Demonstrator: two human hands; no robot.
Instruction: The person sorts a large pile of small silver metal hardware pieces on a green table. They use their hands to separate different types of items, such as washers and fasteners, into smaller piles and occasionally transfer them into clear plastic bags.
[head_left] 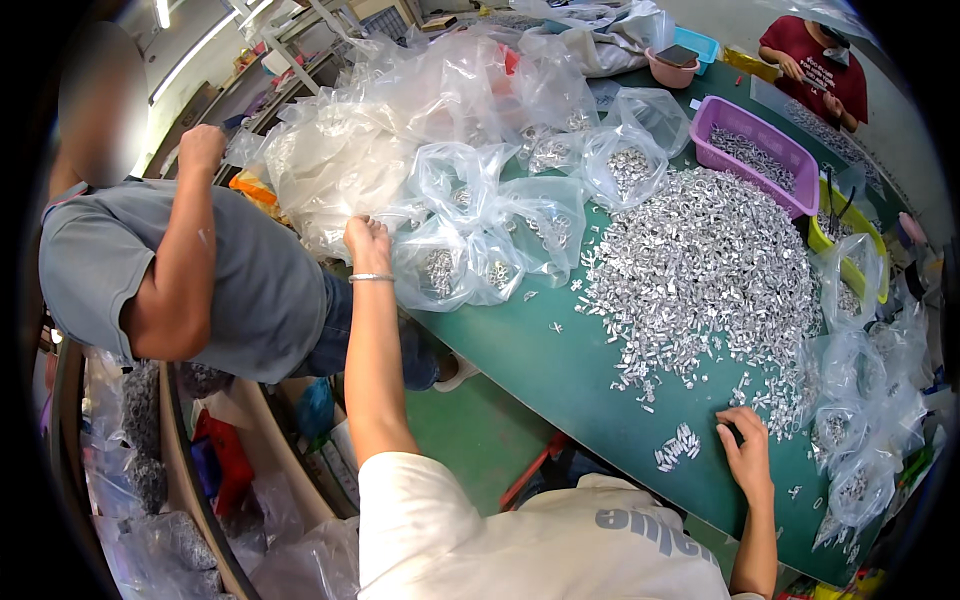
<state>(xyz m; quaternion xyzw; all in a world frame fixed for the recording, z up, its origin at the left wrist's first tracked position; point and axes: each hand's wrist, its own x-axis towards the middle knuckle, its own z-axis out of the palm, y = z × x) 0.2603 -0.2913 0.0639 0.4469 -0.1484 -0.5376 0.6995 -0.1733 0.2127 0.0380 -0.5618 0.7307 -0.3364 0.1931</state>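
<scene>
My left hand (367, 238) is stretched out over the table's left edge, its fingers curled closed beside the clear plastic bags (447, 245). Whatever it may hold is hidden. These bags stand with their mouths spread and have small silvery metal parts in them. On the right, my right hand (744, 440) rests by the table surface with bent fingers, the thumb apart from them and nothing visible between. It is at the near edge of a big heap of small metal parts (705, 270). A small separate group of the parts (678, 447) lies just left of it.
A purple basket (757, 155) and a yellow-green basket (848, 225) stand beyond the heap. More filled bags (850, 430) line the green table's (540, 370) right side. A co-worker in grey (240, 270) stands close at left; another person (815, 75) is across the table.
</scene>
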